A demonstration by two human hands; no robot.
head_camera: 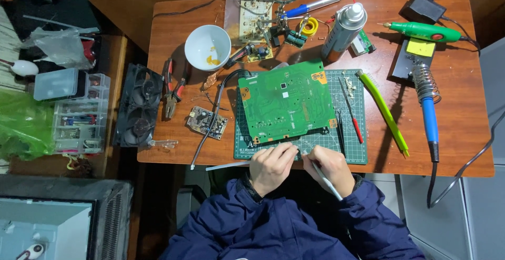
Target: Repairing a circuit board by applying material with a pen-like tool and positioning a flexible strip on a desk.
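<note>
Right hand [330, 166] grips a thin white rod-like tool [324, 178]; left hand [271, 164] curled, fingers bent at the mat edge, contents not visible.
Both hands sit at the near edge of the green cutting mat [347, 147], just below the large green circuit board [285, 101] lying on it.

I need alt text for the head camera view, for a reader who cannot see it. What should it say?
Seen from above, a person in a dark blue jacket holds the left hand and the right hand, which grips a thin white tool, at the near edge of a large green circuit board on a cutting mat. Tools lie around on the wooden table.
</note>
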